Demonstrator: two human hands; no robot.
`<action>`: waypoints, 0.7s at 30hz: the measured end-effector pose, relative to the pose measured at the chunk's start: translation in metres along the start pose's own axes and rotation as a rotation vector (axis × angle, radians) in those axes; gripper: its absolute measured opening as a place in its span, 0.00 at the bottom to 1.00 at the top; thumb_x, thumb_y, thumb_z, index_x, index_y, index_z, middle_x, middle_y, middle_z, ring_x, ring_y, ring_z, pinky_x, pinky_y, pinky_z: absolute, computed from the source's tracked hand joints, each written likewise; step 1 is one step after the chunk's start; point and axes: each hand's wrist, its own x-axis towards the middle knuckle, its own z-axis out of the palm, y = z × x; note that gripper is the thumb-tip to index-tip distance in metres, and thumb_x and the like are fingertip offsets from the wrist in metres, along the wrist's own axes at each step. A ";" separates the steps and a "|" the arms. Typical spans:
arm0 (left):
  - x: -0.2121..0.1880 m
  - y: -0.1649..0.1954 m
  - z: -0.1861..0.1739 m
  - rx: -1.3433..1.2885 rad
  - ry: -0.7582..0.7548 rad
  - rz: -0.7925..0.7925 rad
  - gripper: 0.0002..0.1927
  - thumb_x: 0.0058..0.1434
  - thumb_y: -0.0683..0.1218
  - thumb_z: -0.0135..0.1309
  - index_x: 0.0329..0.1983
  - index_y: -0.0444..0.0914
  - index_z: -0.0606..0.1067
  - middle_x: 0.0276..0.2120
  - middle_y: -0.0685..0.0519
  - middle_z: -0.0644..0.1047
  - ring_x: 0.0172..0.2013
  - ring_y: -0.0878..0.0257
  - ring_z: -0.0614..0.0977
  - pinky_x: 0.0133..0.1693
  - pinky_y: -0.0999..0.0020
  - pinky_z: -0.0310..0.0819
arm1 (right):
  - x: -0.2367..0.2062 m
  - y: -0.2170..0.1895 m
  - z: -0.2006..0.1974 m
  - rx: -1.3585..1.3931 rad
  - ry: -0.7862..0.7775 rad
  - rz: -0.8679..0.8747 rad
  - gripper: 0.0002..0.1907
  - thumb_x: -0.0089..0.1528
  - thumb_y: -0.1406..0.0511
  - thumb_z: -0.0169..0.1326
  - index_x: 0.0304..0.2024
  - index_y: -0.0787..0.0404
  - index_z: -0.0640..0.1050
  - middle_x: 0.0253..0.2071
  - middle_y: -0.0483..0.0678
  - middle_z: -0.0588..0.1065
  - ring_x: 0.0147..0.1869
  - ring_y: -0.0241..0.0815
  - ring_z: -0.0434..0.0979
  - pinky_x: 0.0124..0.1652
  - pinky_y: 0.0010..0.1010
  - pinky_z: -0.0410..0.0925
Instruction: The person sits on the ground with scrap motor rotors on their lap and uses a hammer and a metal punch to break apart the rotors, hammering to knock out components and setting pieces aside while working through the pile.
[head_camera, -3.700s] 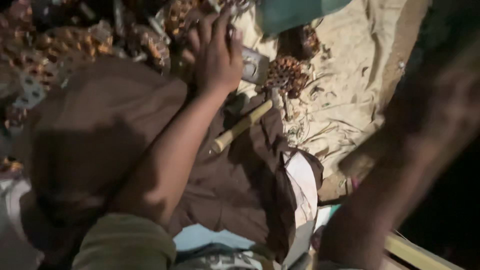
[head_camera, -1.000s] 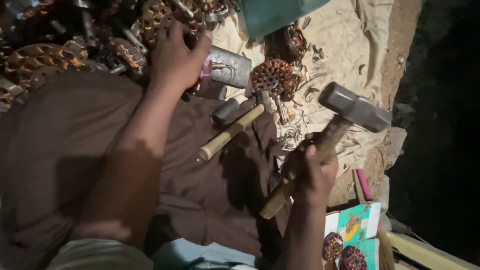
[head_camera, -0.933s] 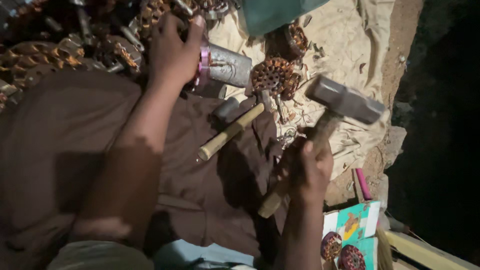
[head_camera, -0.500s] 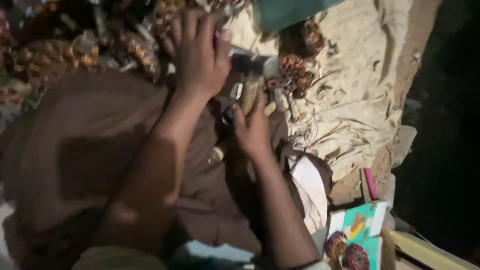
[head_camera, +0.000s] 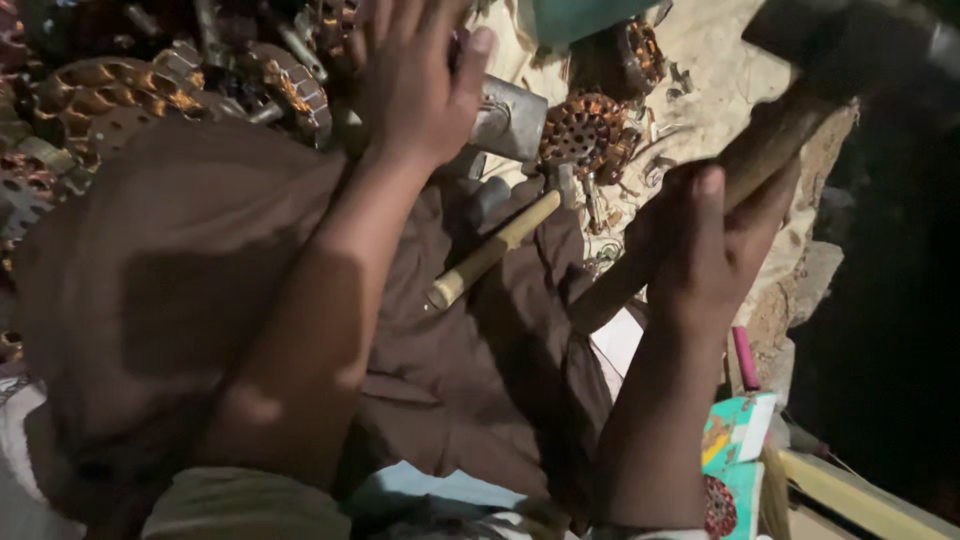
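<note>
My right hand (head_camera: 715, 245) grips the wooden handle of a heavy hammer (head_camera: 860, 45), raised so its steel head sits at the top right corner. My left hand (head_camera: 415, 80) reaches forward and rests on a grey metal block (head_camera: 510, 120), fingers spread over it. Just right of the block lies a round copper-wound motor part (head_camera: 585, 135) with many holes. A second, smaller hammer (head_camera: 500, 245) with a pale wooden handle lies across my brown-clothed lap (head_camera: 200, 300).
A heap of copper-wound motor parts (head_camera: 130, 90) fills the top left. A sand-coloured cloth (head_camera: 720, 90) covers the ground on the right. A teal container (head_camera: 580, 15) stands at the top. Colourful packets (head_camera: 735, 460) and a pink stick (head_camera: 745, 355) lie at the lower right.
My right hand has lifted the hammer from down near the block up and out to the right. The left hand stays on the metal block.
</note>
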 end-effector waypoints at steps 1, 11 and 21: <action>-0.002 -0.004 0.002 0.006 0.074 0.016 0.14 0.75 0.54 0.50 0.54 0.42 0.75 0.53 0.46 0.77 0.59 0.46 0.73 0.58 0.51 0.62 | -0.005 0.007 -0.005 -0.013 0.049 0.017 0.43 0.68 0.60 0.56 0.73 0.55 0.42 0.35 0.50 0.73 0.28 0.39 0.72 0.27 0.31 0.71; -0.041 -0.069 0.037 -1.369 0.532 -0.729 0.10 0.73 0.50 0.55 0.46 0.39 0.72 0.30 0.55 0.72 0.31 0.65 0.73 0.33 0.66 0.66 | -0.022 0.186 0.012 0.186 -0.213 0.524 0.13 0.68 0.64 0.53 0.51 0.64 0.70 0.30 0.45 0.71 0.25 0.34 0.69 0.23 0.26 0.66; -0.016 -0.027 -0.002 -1.460 0.445 -1.074 0.29 0.59 0.70 0.56 0.35 0.40 0.67 0.13 0.60 0.57 0.14 0.67 0.60 0.22 0.67 0.57 | 0.005 0.232 0.000 0.601 -0.272 0.787 0.07 0.68 0.64 0.52 0.42 0.61 0.71 0.30 0.44 0.70 0.26 0.33 0.66 0.25 0.25 0.63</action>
